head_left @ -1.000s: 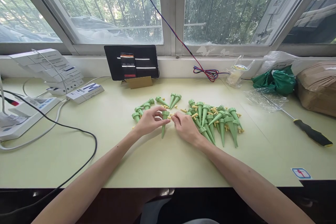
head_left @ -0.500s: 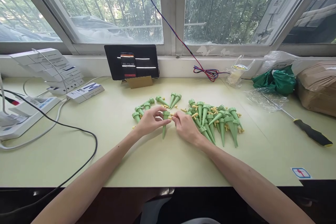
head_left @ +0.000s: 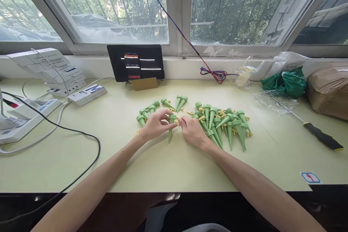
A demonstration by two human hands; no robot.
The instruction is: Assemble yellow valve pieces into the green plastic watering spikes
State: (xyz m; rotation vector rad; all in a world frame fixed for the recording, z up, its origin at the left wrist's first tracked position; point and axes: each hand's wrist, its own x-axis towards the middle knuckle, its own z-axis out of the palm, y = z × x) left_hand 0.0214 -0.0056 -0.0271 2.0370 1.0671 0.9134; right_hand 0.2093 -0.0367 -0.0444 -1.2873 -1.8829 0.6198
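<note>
Between the thumb and fingers of my left hand (head_left: 155, 124) is a green plastic watering spike (head_left: 170, 130), its ribbed cap up and its tip pointing down toward me. My right hand (head_left: 192, 129) pinches a small yellow valve (head_left: 177, 120) against the side of the spike, just below the cap; the fingertips hide part of it. To the right lies a heap of green spikes with yellow valves (head_left: 217, 123), close beside my right hand. Several more green spikes (head_left: 179, 103) lie in a loose arc behind and left of my left hand.
A tablet (head_left: 136, 63) with a phone timer reflected or standing before it leans on a cardboard stand (head_left: 143, 84). White boxes (head_left: 88, 94) and a power strip (head_left: 29, 119) with cables are at left. On the right are a screwdriver (head_left: 322, 136), green bag (head_left: 288, 81) and brown package (head_left: 330, 90).
Both hands stay almost in the same place, still holding the spike and the valve together. The view has shifted very slightly, and the timer has advanced.
</note>
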